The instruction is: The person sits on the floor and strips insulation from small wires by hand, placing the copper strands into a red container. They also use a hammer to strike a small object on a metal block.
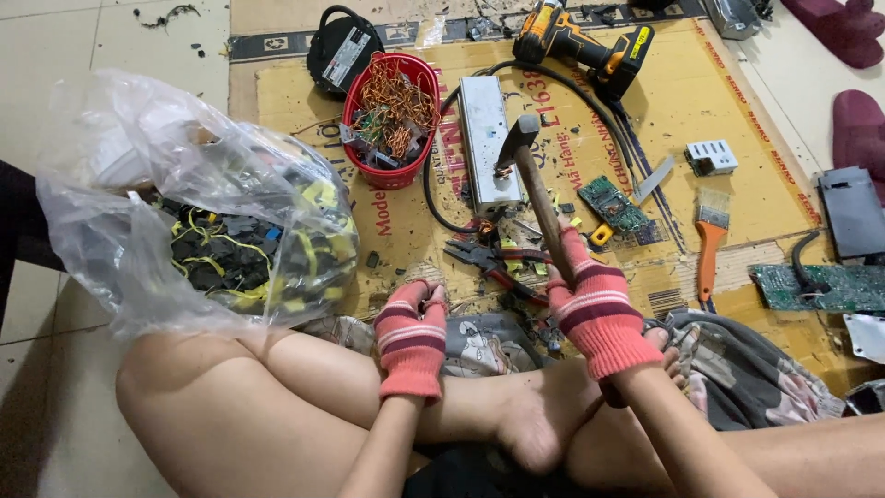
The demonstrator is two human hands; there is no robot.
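Note:
My right hand [595,304], in a pink and red striped glove, grips the wooden handle of a hammer [530,175] whose metal head is raised over a long grey metal box [486,138]. My left hand [412,334], in a matching glove, is curled shut low near my crossed legs, just in front of red-handled pliers [493,260] and small electronic scraps. Whether the left hand pins a small part under its fingers is hidden.
A red basket of copper wire [392,115], a clear plastic bag of dark parts and yellow wires [198,217], a yellow cordless drill [581,41], a green circuit board [618,205], an orange-handled brush [708,244] and black cables [608,120] lie on cardboard [737,101].

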